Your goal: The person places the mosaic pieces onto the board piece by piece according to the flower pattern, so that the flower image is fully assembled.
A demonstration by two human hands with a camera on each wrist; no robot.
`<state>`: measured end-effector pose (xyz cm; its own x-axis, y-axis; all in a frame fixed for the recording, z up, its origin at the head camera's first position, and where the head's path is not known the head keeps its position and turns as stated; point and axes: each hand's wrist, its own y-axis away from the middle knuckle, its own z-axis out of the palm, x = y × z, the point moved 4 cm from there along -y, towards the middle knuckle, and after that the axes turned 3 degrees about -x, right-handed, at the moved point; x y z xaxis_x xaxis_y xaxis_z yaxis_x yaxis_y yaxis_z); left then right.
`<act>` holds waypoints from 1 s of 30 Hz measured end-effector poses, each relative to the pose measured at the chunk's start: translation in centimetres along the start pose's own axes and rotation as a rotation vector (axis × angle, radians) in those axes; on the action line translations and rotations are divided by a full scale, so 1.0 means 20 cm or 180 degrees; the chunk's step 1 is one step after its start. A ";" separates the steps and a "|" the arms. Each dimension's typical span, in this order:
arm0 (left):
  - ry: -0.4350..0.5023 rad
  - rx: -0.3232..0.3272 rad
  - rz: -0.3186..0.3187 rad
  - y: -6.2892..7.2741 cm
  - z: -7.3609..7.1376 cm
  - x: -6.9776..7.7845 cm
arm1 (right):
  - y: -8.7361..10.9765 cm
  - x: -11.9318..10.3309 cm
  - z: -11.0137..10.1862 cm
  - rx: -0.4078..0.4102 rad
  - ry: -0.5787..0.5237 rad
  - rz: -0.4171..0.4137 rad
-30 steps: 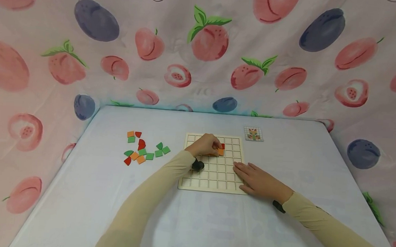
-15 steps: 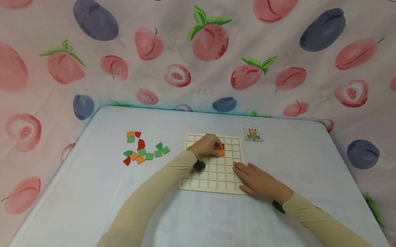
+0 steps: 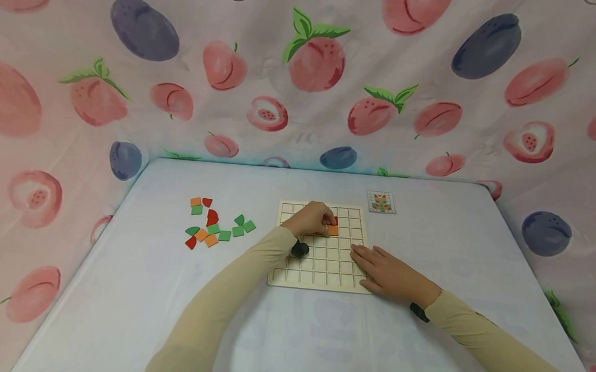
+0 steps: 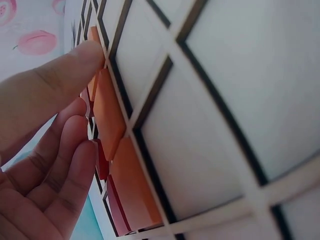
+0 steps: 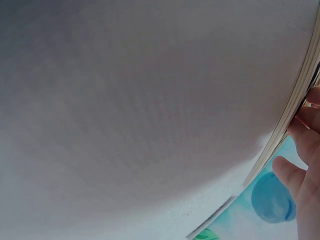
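Observation:
My left hand [image 3: 310, 217] is over the upper middle of a pale wooden grid board [image 3: 319, 264]. In the left wrist view, its thumb tip meets the edge of an orange tile [image 4: 93, 34], held in a pinch with the index finger mostly hidden behind the thumb. Nearer the camera lie a second orange tile [image 4: 109, 110] and a third orange tile [image 4: 132, 180], with red tiles [image 4: 102, 160] beside them, close by the other curled fingers. My right hand [image 3: 392, 274] rests with fingers extended on the board's right edge, thumb near the lower right corner.
Several loose green, orange and red tiles [image 3: 214, 228], square and curved, lie on the white tabletop [image 3: 289, 333] left of the board. A small pattern card [image 3: 381, 202] lies beyond the board's upper right corner. A fruit-print curtain [image 3: 302, 118] rises behind the table.
The left hand shifted very slightly to the right between one second and half a second ago, then stayed over the same cells. The right hand has kept its place.

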<state>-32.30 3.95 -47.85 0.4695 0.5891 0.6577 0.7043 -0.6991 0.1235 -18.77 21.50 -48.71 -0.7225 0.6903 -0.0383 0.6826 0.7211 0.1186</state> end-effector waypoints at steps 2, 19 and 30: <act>0.0042 0.0007 0.0017 0.00 0.00 0.00 | 0.00 0.00 0.00 -0.0006 0.0000 -0.0001; 0.0537 -0.0145 0.0111 0.12 -0.14 -0.06 | 0.01 0.00 0.00 -0.0060 0.0074 0.0016; 0.0663 -0.0032 0.0121 0.29 -0.29 -0.13 | 0.00 0.01 0.01 -0.0114 0.0037 0.0084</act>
<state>-32.49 -3.98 -44.58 0.3745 0.4665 0.8013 0.6824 -0.7238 0.1024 -18.83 21.61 -48.92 -0.7056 0.7082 -0.0231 0.6973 0.6998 0.1548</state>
